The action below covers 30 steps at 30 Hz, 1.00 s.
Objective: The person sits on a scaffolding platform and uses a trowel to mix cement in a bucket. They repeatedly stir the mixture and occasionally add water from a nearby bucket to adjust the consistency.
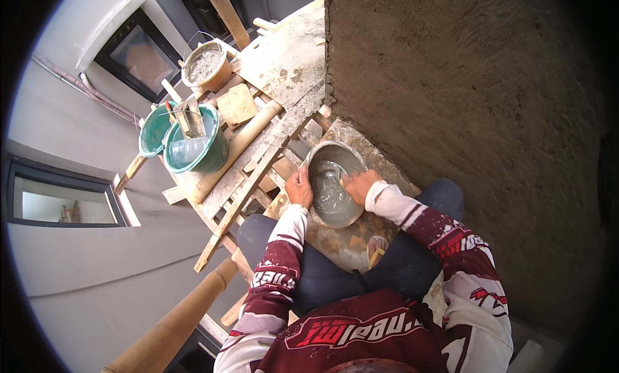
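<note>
A round grey bucket [335, 216] stands between my knees on a stained board. Wet grey mix [329, 186] lies inside it, with glossy swirls on its surface. My left hand [299, 187] is closed on the bucket's left rim, fingers on the outer side. Over the right part of the opening, my right hand [362, 185] is closed, knuckles up. Whatever it grips is mostly hidden by the fingers; only a short tan bit shows at its left side.
Rough plastered wall [464, 83] rises close on the right. To the left, a bamboo pole [238, 152] and planks with gaps form the platform. Two green buckets [216, 155], one with tools, a tan square board [236, 106] and an orange bucket of mortar [213, 78] stand there.
</note>
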{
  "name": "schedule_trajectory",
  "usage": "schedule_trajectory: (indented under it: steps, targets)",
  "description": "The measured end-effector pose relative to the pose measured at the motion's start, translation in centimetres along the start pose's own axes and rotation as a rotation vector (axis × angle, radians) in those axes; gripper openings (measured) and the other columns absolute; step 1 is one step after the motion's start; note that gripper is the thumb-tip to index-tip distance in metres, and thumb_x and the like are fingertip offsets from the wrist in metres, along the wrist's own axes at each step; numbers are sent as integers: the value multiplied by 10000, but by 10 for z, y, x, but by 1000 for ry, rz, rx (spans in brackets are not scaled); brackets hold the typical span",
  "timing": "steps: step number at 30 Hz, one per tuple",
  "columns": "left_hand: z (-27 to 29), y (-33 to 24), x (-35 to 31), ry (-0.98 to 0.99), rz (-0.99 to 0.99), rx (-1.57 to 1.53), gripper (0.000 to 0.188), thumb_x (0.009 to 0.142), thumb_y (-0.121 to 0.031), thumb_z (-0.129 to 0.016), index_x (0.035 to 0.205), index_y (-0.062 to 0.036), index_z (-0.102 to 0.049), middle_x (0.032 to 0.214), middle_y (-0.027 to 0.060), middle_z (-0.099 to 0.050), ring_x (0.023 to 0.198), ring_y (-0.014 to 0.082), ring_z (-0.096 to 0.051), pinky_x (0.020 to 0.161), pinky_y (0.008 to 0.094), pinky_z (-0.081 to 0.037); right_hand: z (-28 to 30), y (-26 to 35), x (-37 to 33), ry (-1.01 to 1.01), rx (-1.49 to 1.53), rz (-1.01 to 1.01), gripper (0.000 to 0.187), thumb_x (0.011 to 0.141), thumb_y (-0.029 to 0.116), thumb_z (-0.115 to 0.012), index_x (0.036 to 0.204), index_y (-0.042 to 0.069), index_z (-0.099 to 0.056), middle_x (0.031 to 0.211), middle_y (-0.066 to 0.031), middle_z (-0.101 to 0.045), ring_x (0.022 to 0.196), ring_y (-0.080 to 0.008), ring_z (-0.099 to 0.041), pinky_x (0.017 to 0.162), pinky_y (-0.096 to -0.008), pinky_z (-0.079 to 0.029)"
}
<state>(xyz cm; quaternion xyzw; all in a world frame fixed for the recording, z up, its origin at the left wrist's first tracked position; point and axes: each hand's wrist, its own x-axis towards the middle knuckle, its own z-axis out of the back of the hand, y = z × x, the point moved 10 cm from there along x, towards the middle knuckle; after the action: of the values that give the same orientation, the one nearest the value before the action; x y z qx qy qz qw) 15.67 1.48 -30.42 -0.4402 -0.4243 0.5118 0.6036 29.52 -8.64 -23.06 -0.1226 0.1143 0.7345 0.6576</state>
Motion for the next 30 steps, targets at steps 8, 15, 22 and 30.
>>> schedule_trajectory:
  steps: [8,15,22,30]
  targets:
    - [-11,14,-4,45,29,-44,361,948,-248,-564,689,2,-554,569,-7,-438,562,74,-372,505,287,-326,-47,-18,25,269,49,-165,263,893,164,-487,1007,74,-706,1015,-149,-685,951,-289,-668,791,-405,-541]
    - [-2,9,-6,-60,-8,-124,423,954,-264,-562,618,-12,-504,554,-45,-380,552,58,-320,474,279,-283,-56,-24,9,498,164,-197,339,798,201,-609,1104,59,-648,1074,-203,-652,1000,-351,-635,853,-437,-515]
    - [-9,20,-5,49,124,-6,319,950,-239,-564,876,54,-666,677,41,-614,638,88,-515,603,275,-442,-67,-20,-10,395,518,-222,398,761,253,-674,1033,-33,-630,916,-217,-670,849,-329,-669,769,-421,-528]
    - [-4,21,-3,-8,109,-107,371,954,-259,-559,709,19,-582,585,-33,-436,569,66,-362,503,271,-330,-123,2,-30,343,1568,-494,288,823,215,-660,982,-25,-649,625,-48,-599,440,-106,-533,394,-243,-433]
